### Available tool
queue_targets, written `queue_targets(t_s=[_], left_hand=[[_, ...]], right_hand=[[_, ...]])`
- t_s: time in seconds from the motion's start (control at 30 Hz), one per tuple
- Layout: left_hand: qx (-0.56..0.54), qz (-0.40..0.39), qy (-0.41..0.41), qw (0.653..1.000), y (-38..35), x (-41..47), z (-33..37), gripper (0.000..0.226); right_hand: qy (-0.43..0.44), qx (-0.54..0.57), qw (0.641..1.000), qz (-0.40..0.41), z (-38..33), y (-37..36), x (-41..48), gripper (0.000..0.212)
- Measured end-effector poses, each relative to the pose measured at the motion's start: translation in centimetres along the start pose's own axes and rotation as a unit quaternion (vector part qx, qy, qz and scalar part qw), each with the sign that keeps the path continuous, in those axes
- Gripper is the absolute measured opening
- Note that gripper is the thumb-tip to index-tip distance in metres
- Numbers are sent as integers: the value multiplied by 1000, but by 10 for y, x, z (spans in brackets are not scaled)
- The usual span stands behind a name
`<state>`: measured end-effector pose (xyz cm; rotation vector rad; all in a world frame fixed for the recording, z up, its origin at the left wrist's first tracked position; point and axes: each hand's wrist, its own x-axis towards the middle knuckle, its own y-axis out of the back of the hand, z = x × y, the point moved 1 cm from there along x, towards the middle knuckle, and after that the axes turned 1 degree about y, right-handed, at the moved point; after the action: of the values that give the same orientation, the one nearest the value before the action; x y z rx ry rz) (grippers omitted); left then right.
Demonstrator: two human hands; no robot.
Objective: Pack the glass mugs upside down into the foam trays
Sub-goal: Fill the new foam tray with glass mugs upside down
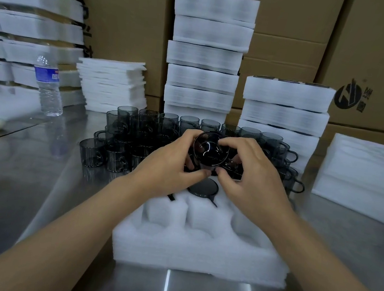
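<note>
A smoky grey glass mug [209, 151] is held above the far row of a white foam tray [199, 251], tilted with its base toward me. My left hand [171, 167] grips its left side and my right hand [248, 177] grips its right side, thumbs below it. One mug [203, 188] sits upside down in the tray's far middle pocket. The three near pockets are empty. Several more grey mugs [117, 150] stand crowded on the steel table behind the tray.
Stacks of foam trays [205, 56] [286, 109] rise behind the mugs, foam sheets [111, 83] at back left and a foam pile [365, 178] at right. A water bottle [47, 87] stands at left. Cardboard boxes [368, 58] line the back.
</note>
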<state>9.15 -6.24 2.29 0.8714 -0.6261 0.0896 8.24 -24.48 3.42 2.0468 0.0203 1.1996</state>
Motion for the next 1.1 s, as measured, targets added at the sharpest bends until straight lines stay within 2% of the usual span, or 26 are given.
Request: queue_targets(t_s=[0.47, 0.67, 0.87, 1.1], left_hand=[[8, -1, -15, 1000, 0, 0, 1, 60], [5, 0, -11, 1000, 0, -1, 2, 59], [3, -13, 9, 1000, 1, -2, 0, 69], [4, -16, 14, 1000, 2, -1, 0, 63]], right_hand=[[-27, -2, 999, -46, -1, -1, 0, 47], [-24, 0, 999, -43, 0, -1, 0, 47], [-18, -5, 999, -38, -2, 1, 0, 55], [-15, -34, 999, -28, -6, 3, 1, 62]])
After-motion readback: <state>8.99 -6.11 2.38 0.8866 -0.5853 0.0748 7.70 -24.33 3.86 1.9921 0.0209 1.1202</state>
